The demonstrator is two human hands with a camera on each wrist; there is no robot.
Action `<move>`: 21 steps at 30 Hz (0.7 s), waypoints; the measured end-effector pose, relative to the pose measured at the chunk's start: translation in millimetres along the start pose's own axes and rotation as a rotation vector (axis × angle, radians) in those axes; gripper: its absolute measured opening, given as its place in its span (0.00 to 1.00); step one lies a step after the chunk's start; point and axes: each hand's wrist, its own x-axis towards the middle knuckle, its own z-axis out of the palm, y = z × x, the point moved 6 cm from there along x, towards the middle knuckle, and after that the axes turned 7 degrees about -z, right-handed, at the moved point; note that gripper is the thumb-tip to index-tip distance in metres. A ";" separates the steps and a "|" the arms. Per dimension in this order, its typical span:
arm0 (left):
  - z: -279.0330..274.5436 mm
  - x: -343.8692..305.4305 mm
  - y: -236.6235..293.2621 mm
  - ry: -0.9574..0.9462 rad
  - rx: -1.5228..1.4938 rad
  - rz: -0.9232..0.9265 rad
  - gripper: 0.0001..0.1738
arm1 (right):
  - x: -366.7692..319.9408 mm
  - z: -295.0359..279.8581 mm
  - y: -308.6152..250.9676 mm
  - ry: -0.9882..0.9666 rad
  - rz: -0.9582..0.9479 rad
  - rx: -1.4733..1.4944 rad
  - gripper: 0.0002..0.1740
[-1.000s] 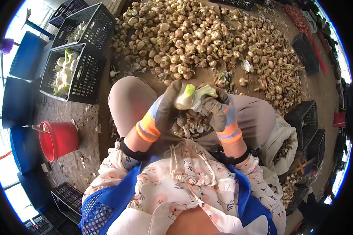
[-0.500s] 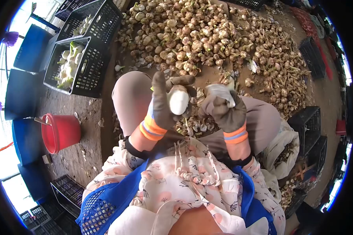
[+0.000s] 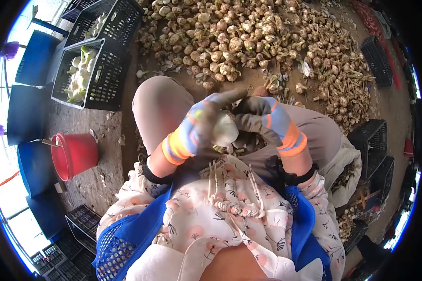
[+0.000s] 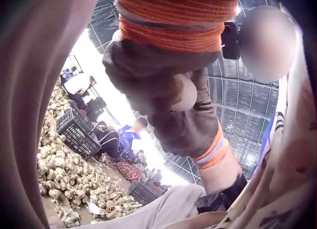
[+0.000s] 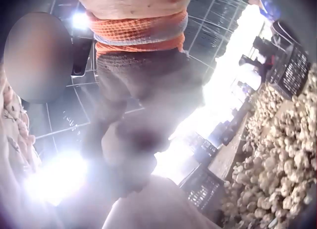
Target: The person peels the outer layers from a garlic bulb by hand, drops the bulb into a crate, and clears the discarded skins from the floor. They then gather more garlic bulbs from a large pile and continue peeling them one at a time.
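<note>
In the head view a whitish garlic bulb (image 3: 225,130) lies between two gloved hands above the lap. My left hand (image 3: 202,122), in a dark-palmed glove with an orange cuff, grips the bulb from the left. On the other side, the curled fingers of my right hand (image 3: 263,118) pinch at the bulb. A pale part of the garlic bulb (image 4: 184,93) shows between the dark gloves in the left wrist view. The right wrist view is blurred, with the right hand (image 5: 138,105) over a pale rounded shape.
A large heap of unpeeled garlic (image 3: 220,40) spreads ahead on the floor. Black crates (image 3: 110,75) with white garlic stand at the left, near a red bucket (image 3: 75,156). At right are a pale sack (image 3: 347,161) and more black crates (image 3: 372,136).
The hands came apart, the left holding the bulb and the right a wad of papery skin. Now the hands are together at the bulb again, and the wad is out of sight.
</note>
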 end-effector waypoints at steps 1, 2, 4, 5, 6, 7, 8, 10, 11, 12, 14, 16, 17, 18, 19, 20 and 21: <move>-3.4 -0.5 -2.4 0.051 -0.296 0.091 0.34 | 5.4 -16.8 10.3 0.047 -0.192 0.001 0.15; -1.1 0.6 -4.7 0.051 -0.296 0.089 0.34 | 3.8 -14.8 10.5 0.048 -0.192 0.003 0.15; -16.7 -3.9 -1.3 0.421 0.089 0.151 0.28 | -0.3 -8.0 2.2 0.094 -0.300 0.081 0.13; -22.5 -7.5 -4.8 0.517 0.207 0.099 0.19 | -2.2 -3.4 2.3 0.092 -0.305 0.081 0.13; -21.7 -8.3 -4.9 0.518 0.209 0.100 0.19 | -5.0 2.3 2.1 0.084 -0.330 0.042 0.12; -20.5 -9.4 -4.0 0.533 0.246 0.115 0.17 | -6.8 8.7 1.3 0.075 -0.354 0.004 0.11; -19.5 -10.0 -2.9 0.547 0.282 0.128 0.14 | -5.5 16.0 0.6 0.120 -0.308 -0.242 0.10; -19.4 -9.8 -3.3 0.591 0.311 0.086 0.12 | -7.7 9.2 6.6 0.261 -0.521 -1.107 0.09; -20.1 -8.8 -8.3 0.568 -0.033 0.071 0.11 | -8.1 7.2 -1.7 0.243 -0.547 -0.983 0.09; -18.7 -7.7 -10.6 0.533 -0.376 0.053 0.10 | -7.1 4.5 -10.6 0.224 -0.569 -0.859 0.08; -17.7 -14.7 10.2 0.520 0.030 0.098 0.10 | -7.9 -27.7 -1.5 0.340 -0.446 -0.166 0.06; -21.8 -16.6 8.3 0.566 -0.027 0.058 0.11 | -8.1 -28.1 3.4 0.321 -0.532 -0.182 0.07; -25.7 -15.0 3.4 0.584 0.065 -0.011 0.13 | -8.9 -13.1 3.3 0.238 -0.553 -0.065 0.09; -23.0 -14.7 5.0 0.580 0.066 -0.013 0.13 | -9.8 6.2 -0.1 0.156 -0.574 0.051 0.11; -17.2 -13.8 12.0 0.560 0.148 0.036 0.13 | -11.5 15.9 -5.7 0.251 -0.557 -0.386 0.14; -12.6 -13.2 17.2 0.540 0.230 0.084 0.14 | -9.9 15.8 -0.2 0.368 -0.516 -0.769 0.11; -13.4 -14.1 17.8 0.573 0.324 0.084 0.13 | -11.8 18.4 -8.1 0.301 -0.603 -0.869 0.10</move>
